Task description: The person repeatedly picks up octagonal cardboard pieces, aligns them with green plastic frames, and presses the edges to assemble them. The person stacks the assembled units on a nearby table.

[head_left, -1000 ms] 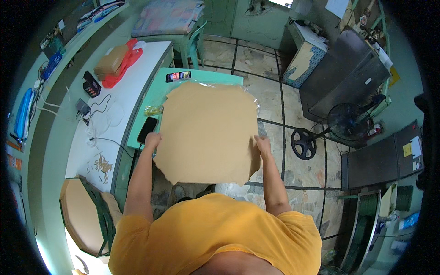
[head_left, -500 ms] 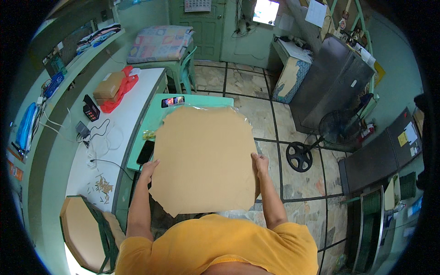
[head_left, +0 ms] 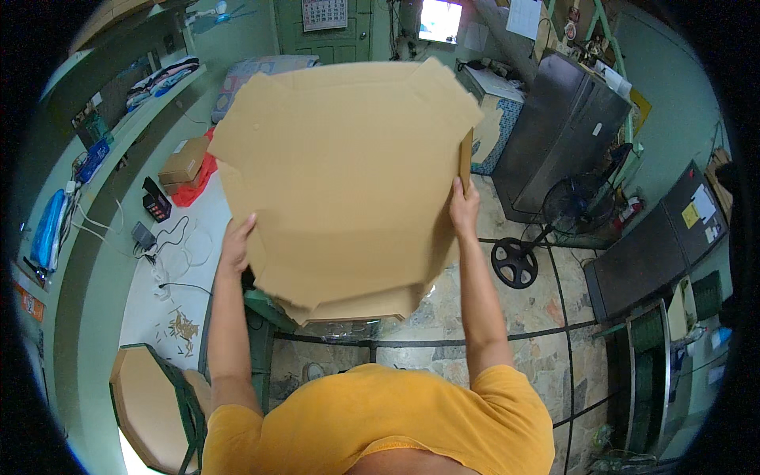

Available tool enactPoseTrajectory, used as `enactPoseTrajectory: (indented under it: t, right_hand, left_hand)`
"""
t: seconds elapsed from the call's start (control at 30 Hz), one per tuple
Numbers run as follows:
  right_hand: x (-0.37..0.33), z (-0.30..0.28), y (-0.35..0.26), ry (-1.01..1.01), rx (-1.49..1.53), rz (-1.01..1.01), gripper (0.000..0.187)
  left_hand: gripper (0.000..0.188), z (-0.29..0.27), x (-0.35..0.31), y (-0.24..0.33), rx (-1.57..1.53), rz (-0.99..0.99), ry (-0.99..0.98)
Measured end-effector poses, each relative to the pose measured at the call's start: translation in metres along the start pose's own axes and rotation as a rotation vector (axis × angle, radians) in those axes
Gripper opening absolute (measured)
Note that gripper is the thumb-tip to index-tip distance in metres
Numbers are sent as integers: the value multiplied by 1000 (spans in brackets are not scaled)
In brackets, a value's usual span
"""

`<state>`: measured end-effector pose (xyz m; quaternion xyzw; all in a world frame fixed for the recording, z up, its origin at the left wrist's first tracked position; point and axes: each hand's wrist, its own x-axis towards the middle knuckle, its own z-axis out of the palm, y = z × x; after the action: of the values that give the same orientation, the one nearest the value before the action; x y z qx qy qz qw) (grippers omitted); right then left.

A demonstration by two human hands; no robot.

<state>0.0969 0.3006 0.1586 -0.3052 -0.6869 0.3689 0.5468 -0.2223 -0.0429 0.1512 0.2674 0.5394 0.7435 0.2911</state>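
A large brown cardboard sheet [head_left: 340, 182] with cut-off, uneven corners is raised in front of me, tilted up at its far side. My left hand [head_left: 236, 244] grips its left edge, thumb on the near face and the other fingers mostly hidden behind. At the right edge my right hand [head_left: 465, 210] is closed on it, where a folded strip stands along the side. Below the sheet's near edge shows a flat tan panel [head_left: 372, 306] with a rim, and clear plastic [head_left: 348, 331] beside it. Most of the green table [head_left: 273, 313] is hidden by the sheet.
On the left, a white counter [head_left: 150, 297] bears small brown pieces [head_left: 184, 328], cables, a charger and a cardboard box [head_left: 184, 160]. An octagonal green-edged panel [head_left: 150, 404] leans at the lower left. To the right stand a black fan [head_left: 514, 263] and a dark refrigerator [head_left: 558, 134].
Both hands have lifted the cardboard sheet up and away from me, and its far side now covers part of the bedding. The tan panel and plastic below now show at its near edge.
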Motion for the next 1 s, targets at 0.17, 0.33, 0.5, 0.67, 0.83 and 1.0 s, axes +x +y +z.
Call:
enactPoseTrajectory:
  t: [0.17,0.33,0.5,0.67,0.83,1.0]
  right_hand:
    - [-2,37,-19,262,-427,-109,61]
    - [-10,24,-79,278,-438,-608,78]
    - [13,-24,-148,-126,-192,-692,73]
    - [24,-31,-139,-870,-28,-1,39]
    - [33,-67,-85,-664,475,273,41]
    - [25,-66,-19,-544,430,458,49]
  left_hand:
    - [57,67,12,-14,319,389,441]
    - [60,73,18,37,434,733,611]
    - [50,60,7,110,934,955,371]
    - [73,50,13,128,1184,1236,338]
    - [92,-19,35,69,432,541,201]
    - [51,-44,19,-9,-141,-179,-188]
